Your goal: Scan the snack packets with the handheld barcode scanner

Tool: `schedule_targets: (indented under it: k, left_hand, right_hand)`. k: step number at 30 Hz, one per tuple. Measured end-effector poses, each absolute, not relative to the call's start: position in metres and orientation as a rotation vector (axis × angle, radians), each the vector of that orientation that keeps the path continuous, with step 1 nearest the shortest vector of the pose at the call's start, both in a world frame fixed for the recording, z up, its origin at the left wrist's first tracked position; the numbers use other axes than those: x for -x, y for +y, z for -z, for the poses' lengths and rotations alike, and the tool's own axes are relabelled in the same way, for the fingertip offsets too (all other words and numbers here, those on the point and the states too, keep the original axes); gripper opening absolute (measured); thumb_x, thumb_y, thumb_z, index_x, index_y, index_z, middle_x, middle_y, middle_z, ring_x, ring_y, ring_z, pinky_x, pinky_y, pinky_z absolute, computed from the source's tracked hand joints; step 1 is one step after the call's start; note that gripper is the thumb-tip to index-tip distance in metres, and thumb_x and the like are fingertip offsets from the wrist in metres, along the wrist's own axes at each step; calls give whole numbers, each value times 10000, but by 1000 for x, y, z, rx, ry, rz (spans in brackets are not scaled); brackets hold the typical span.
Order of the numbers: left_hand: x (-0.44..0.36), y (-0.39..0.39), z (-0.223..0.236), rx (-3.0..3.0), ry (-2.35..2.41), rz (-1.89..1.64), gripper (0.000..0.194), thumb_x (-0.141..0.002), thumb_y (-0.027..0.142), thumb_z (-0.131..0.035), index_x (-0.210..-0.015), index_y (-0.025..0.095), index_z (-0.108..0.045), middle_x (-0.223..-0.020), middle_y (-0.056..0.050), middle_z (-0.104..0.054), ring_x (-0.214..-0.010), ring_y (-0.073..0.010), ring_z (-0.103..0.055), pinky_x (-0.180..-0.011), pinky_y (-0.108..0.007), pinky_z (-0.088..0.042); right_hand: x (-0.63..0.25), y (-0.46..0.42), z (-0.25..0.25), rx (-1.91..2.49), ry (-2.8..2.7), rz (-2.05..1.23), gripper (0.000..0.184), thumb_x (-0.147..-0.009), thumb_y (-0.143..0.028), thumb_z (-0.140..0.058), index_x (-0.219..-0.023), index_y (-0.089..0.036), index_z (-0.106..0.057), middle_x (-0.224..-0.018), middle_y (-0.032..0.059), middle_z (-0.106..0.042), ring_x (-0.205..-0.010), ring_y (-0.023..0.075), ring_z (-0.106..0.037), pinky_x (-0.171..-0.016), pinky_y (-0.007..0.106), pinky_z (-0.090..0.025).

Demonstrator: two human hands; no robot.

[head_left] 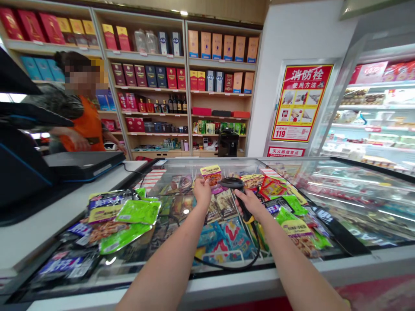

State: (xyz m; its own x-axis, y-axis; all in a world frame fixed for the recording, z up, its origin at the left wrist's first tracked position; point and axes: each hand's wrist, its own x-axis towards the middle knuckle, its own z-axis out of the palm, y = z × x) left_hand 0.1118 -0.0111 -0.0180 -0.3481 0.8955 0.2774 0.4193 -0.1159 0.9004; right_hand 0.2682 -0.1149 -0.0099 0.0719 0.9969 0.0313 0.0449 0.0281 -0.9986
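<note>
My left hand [202, 192] is closed on a snack packet [212, 173] with a yellow label, held up over the glass freezer top [171, 170]. In my right hand [250, 202] is a black barcode scanner [231, 183], its head tilted toward that packet. A black cable [256, 250] hangs from the scanner's handle and loops over the glass. Left of my arms lies a pile of snack packets, with green packets [139, 211] on top and dark ones [66, 264] lower down. Another spread of packets [296, 231] lies to the right of my right hand.
A checkout machine [22, 160] and a flat black scale [86, 164] stand on the white counter [19, 242] at left. Behind it is a person in an orange apron [86, 125]. Shelves of boxes and bottles [175, 103] line the back. A refrigerated display [376, 108] stands right.
</note>
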Motion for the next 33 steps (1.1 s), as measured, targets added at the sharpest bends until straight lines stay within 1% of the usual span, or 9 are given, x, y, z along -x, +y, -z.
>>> schedule_targets:
  k: [12, 19, 23, 28, 33]
  left_hand:
    - [-110, -6, 25, -1383, 1745, -1501, 111, -816, 277, -525, -755, 186, -531, -805, -50, -653, -798, -179, -628, -747, -287, -449]
    - [-112, -9, 21, -1336, 1741, -1472, 112, -819, 276, -532, -754, 186, -528, -755, -35, -647, -736, -172, -629, -694, -278, -444]
    - [-110, -13, 16, -1357, 1779, -1464, 122, -814, 262, -543, -722, 188, -513, -770, -38, -648, -749, -170, -616, -704, -274, -434]
    - [-102, -19, 5, -1404, 1763, -1473, 89, -807, 224, -538, -729, 192, -508, -775, -38, -650, -775, -176, -616, -730, -277, -428]
    - [-68, -14, -8, -1420, 1790, -1539, 96, -792, 237, -544, -714, 189, -514, -757, -37, -645, -770, -182, -618, -740, -287, -435]
  right_hand:
    - [-269, -116, 10, 1255, -1246, -1114, 340, -757, -502, -614, -751, -200, -458, -514, -53, -528, -357, 92, -464, -325, 216, -388]
    - [-269, -115, 12, 1239, -1262, -1109, 358, -758, -514, -614, -718, -197, -452, -502, -52, -518, -351, 85, -453, -325, 213, -389]
    - [-267, -116, 12, 1258, -1235, -1132, 335, -778, -487, -607, -718, -197, -451, -503, -52, -524, -348, 84, -456, -326, 210, -396]
    - [-257, -112, 11, 1225, -1207, -1197, 336, -774, -491, -616, -748, -197, -455, -514, -54, -536, -352, 84, -473, -326, 204, -409]
    - [-227, -99, -4, 1154, -1227, -1257, 318, -778, -474, -614, -765, -204, -446, -494, -62, -532, -335, 89, -465, -315, 206, -397]
